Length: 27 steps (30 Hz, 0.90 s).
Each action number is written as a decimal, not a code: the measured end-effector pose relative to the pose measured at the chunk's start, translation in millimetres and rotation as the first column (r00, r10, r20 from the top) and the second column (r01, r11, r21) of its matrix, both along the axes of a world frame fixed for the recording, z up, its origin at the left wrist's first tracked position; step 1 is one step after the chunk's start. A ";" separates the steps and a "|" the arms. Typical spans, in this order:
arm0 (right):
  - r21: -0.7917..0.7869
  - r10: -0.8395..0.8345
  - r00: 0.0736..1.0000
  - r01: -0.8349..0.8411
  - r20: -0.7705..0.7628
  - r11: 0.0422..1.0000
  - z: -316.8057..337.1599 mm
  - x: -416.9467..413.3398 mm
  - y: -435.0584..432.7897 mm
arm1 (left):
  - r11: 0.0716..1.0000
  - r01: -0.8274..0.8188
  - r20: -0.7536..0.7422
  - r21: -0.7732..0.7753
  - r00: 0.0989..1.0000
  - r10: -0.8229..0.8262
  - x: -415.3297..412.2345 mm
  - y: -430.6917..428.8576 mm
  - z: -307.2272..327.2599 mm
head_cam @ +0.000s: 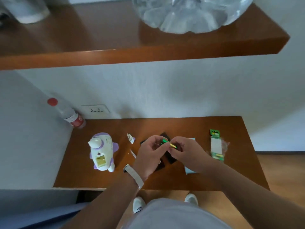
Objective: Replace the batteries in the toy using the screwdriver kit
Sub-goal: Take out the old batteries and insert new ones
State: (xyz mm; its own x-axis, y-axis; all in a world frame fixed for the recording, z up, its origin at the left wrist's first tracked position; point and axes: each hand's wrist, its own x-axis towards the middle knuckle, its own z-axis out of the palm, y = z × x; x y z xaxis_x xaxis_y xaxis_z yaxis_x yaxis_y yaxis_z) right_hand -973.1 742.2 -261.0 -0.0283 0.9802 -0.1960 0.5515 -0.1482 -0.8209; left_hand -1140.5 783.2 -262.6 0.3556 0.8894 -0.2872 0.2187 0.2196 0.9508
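Left hand (151, 152) and right hand (183, 150) pinch batteries (165, 141) mid-frame; toy (102, 152), its compartment (101, 161) open, lies leftward, nearer the left hand.

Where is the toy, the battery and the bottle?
toy (105, 148): head view, its white body
battery (164, 140): head view, its green end
bottle (65, 111): head view, its clear middle

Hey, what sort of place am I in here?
Likely a room in a home or hotel: a wooden desk against a white wall with a socket, a wooden shelf above it, and wood flooring.
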 end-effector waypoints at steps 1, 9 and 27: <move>0.003 0.005 1.000 -0.005 0.002 1.000 0.7 -12.8 3.2 | 1.000 -0.007 0.001 -0.001 1.000 0.007 -14.4 1.4 -0.3; -0.008 0.064 0.998 -0.065 -0.016 0.998 6.3 -105.9 17.8 | 0.996 -0.063 0.003 0.058 0.998 0.063 -109.1 6.7 -13.5; -0.132 0.063 0.995 -0.053 0.074 0.990 -8.6 -208.5 9.7 | 0.900 0.218 -0.317 0.379 0.944 -0.095 -226.2 -5.5 -60.2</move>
